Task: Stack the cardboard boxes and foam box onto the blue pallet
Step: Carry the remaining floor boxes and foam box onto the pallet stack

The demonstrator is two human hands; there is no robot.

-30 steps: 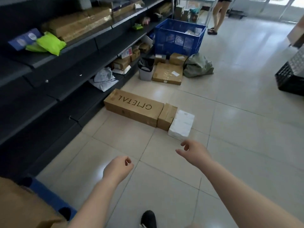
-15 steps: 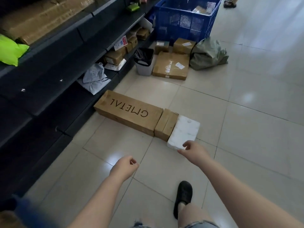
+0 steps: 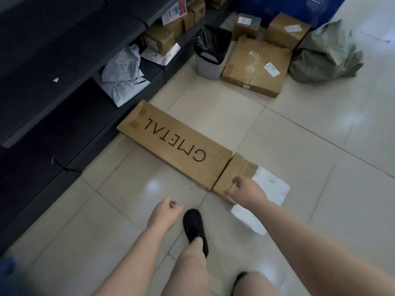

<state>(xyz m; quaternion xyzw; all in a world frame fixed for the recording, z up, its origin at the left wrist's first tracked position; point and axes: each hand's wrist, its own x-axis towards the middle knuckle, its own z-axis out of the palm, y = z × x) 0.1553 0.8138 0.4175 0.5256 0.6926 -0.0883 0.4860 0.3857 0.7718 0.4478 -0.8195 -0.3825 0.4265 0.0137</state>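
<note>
Three task items lie in a row on the floor: long cardboard box (image 3: 175, 144), small cardboard box (image 3: 235, 174), then foam box (image 3: 271, 189) at 3 o'clock. Our right hand (image 3: 249, 192), loosely curled and empty, hovers over their seam, likely choosing a grip; our left hand (image 3: 164, 213) hangs curled, empty.

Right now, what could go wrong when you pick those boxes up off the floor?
1. The white foam box lies tight against the small cardboard box, partly under the right hand; grabbing one could drag or knock the other.
2. The black shoe is stepping close to the long GMETAL box, so a trip seems possible.
3. That long box probably needs both hands, yet the left hand is off to the side.
</note>
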